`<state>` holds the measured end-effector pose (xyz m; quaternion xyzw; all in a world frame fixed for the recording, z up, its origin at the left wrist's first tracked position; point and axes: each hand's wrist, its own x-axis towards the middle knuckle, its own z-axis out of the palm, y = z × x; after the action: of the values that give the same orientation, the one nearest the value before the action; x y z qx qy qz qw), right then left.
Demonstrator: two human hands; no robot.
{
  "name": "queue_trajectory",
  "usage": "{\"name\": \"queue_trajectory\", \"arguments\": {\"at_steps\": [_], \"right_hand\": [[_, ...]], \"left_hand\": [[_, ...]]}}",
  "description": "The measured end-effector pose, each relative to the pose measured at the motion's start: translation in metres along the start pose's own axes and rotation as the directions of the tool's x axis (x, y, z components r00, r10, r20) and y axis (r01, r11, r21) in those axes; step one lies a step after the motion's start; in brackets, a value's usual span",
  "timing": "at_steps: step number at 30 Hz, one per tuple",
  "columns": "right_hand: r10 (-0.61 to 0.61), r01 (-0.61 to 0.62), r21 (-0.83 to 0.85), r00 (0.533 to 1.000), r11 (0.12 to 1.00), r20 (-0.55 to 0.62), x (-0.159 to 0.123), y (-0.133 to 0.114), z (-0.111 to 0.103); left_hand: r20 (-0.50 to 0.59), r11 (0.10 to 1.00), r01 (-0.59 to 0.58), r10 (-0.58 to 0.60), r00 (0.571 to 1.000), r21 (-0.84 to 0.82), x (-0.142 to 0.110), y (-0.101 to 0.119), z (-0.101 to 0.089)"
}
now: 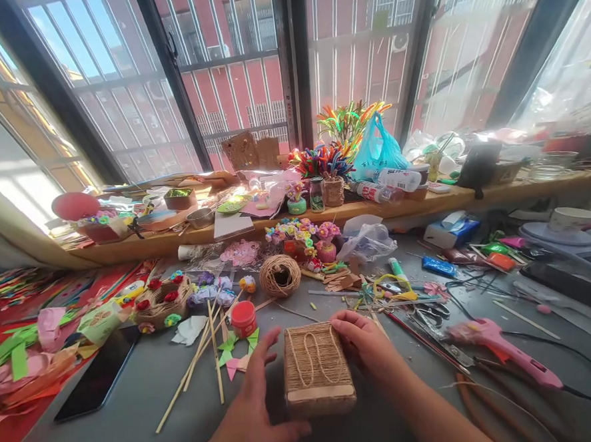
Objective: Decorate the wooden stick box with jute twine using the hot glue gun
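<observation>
Your left hand (254,410) was open by the box (321,393), your right hand (367,344) seemingly pinched the cord (309,335), and tugging might have skewed it

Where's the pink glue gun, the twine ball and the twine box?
Pink glue gun (506,348), head view: middle of its body.
Twine ball (281,290), head view: its front, below the hole.
Twine box (318,361), head view: its twine-covered face.

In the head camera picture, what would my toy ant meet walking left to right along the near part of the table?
Black phone → left hand → twine-wrapped block → right hand → pink glue gun.
</observation>
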<state>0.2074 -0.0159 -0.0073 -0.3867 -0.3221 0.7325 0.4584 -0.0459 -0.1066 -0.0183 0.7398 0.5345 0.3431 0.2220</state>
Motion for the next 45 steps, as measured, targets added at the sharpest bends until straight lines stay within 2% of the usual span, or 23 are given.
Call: {"name": "queue_trajectory", "arguments": {"at_steps": [2, 4, 6, 9, 11, 14, 16, 19, 22, 26, 36, 45], "right_hand": [[-0.008, 0.008, 0.008, 1.000, 1.000, 0.002, -0.002, 0.000, 0.002], [-0.018, 0.018, 0.014, 1.000, 1.000, 0.003, -0.005, 0.001, 0.003], [-0.037, 0.037, 0.019, 0.999, 0.999, 0.005, -0.007, 0.000, 0.002], [-0.092, 0.092, 0.024, 0.996, 0.995, 0.013, -0.009, -0.008, -0.001], [-0.150, 0.150, 0.022, 0.989, 0.988, 0.015, -0.007, -0.019, -0.004], [-0.256, 0.256, 0.015, 0.967, 0.967, -0.003, 0.001, -0.037, -0.008], [-0.311, 0.311, 0.012, 0.950, 0.950, -0.027, 0.009, -0.043, -0.012], [-0.341, 0.343, 0.016, 0.937, 0.939, -0.072, 0.019, -0.039, -0.018], [-0.330, 0.333, 0.022, 0.940, 0.943, -0.088, 0.021, -0.028, -0.025], [-0.314, 0.316, 0.017, 0.946, 0.948, -0.083, 0.020, -0.021, -0.028], [-0.346, 0.339, -0.082, 0.931, 0.937, -0.112, 0.027, -0.027, -0.021], [-0.367, 0.352, -0.183, 0.929, 0.918, -0.054, 0.025, -0.037, -0.009]], "left_hand": [[0.103, 0.999, 0.044, -0.046, 0.994, 0.022, 0.009, 0.006, -0.004], [0.153, 0.998, 0.016, -0.025, 0.988, 0.056, 0.018, 0.017, -0.010], [0.159, 0.997, -0.025, 0.014, 0.987, 0.066, 0.027, 0.030, -0.016], [0.104, 0.992, -0.105, 0.098, 0.990, 0.065, 0.042, 0.040, -0.021], [0.061, 0.977, -0.199, 0.195, 0.979, 0.076, 0.056, 0.039, -0.021], [0.012, 0.928, -0.364, 0.365, 0.931, 0.082, 0.085, 0.028, -0.013], [0.005, 0.915, -0.396, 0.397, 0.918, 0.070, 0.103, 0.018, -0.004], [0.014, 0.902, -0.429, 0.429, 0.903, 0.046, 0.121, 0.004, 0.010], [0.037, 0.901, -0.433, 0.432, 0.901, 0.012, 0.123, -0.006, 0.019], [0.052, 0.917, -0.397, 0.398, 0.916, -0.025, 0.118, -0.011, 0.022], [0.032, 0.945, -0.320, 0.322, 0.946, -0.067, 0.119, -0.018, 0.025], [-0.015, 0.941, -0.328, 0.328, 0.945, -0.079, 0.119, -0.015, 0.024]]}}
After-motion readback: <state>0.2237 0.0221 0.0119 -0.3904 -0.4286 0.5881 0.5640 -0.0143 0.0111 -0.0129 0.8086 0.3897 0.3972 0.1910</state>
